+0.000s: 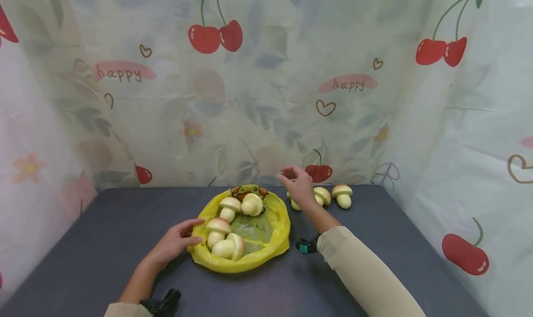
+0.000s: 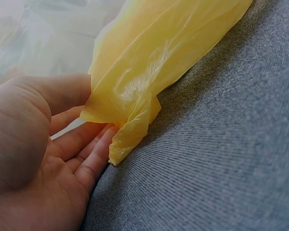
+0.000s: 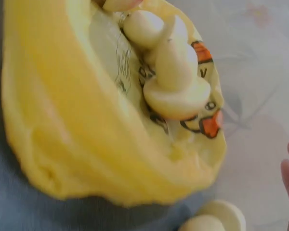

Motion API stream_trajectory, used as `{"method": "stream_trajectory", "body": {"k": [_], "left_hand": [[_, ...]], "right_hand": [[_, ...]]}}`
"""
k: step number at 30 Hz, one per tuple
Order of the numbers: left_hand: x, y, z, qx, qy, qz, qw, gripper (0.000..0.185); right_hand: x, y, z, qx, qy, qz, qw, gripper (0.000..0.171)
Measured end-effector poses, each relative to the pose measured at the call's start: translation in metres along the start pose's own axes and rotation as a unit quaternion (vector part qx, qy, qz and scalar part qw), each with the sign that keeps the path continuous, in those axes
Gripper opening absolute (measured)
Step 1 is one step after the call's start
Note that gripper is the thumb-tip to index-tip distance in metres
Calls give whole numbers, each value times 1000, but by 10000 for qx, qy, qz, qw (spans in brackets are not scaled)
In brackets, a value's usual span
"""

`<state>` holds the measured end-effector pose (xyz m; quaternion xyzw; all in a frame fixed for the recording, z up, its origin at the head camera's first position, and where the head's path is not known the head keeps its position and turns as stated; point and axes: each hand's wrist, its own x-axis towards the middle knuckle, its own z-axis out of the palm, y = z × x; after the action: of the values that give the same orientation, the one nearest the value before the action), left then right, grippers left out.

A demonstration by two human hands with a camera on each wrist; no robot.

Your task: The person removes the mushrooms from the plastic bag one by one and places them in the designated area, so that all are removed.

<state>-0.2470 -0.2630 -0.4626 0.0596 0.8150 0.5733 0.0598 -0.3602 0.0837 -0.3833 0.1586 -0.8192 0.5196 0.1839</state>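
A yellow plastic bag (image 1: 281, 229) lies on the dark table with its mouth spread wide and a cartoon print inside. Several mushrooms (image 1: 218, 231), pale-stemmed with tan caps, lie in it; one upturned mushroom (image 3: 176, 79) shows up close in the right wrist view. My left hand (image 1: 176, 238) holds the bag's left rim; the plastic hides its thumb tip in the left wrist view. Over the far right of the bag my right hand (image 1: 299, 185) hovers empty, fingers loosely bent. Behind its wrist stand more mushrooms (image 1: 342, 196), one partly hidden by the forearm.
The dark cloth-covered table (image 1: 137, 220) ends at a printed curtain (image 1: 258, 99) with cherries and hearts, which also hangs along both sides. A black wrist strap (image 1: 307, 245) sits on the right wrist, another (image 1: 164, 303) on the left.
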Motion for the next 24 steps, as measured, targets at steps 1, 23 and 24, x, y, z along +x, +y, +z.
{"method": "stream_trajectory", "body": {"k": [1, 23, 24], "left_hand": [[0, 0, 0, -19, -6, 6, 10000, 59], [1, -3, 1, 37, 35, 56, 10000, 60], [1, -3, 0, 24, 36, 59, 10000, 60]], "right_hand": [[1, 0, 4, 34, -45, 65, 10000, 23], [-11, 3, 71, 809, -690, 1180, 9873, 35], [-12, 3, 73, 738, -734, 1172, 9876, 36]]}}
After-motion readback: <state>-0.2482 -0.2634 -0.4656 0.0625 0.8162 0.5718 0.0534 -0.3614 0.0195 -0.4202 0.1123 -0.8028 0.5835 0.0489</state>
